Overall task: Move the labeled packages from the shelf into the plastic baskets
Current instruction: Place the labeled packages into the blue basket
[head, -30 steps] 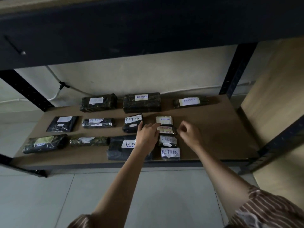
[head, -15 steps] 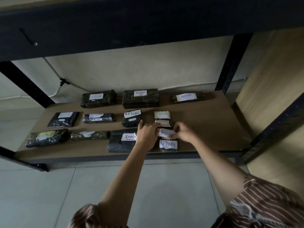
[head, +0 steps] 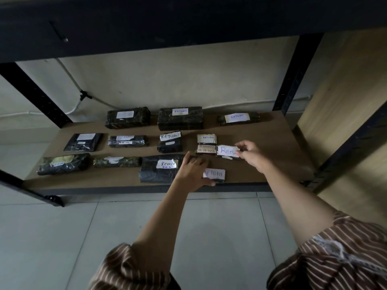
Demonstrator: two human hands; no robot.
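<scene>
- Right hand (head: pixel 252 155): a small dark package (head: pixel 227 152) labelled "Ret…" is pinched by its end between thumb and fingers and appears lifted just clear of the shelf (head: pixel 272 143). With so shallow a pinch on slick wrap, a slip is judged likely.
- Left hand (head: pixel 193 171): fingers are curled around the near-edge package (head: pixel 215 174) marked "RETURN". Because it lies by the shelf lip, it could be nudged onto the floor.
- Two small stacked packages (head: pixel 206 144) sit just beside the lifted one and may be knocked askew.
- Remaining packages are spread over the shelf in three rows.
- No baskets are visible; a blind carry risks misplacement.
</scene>
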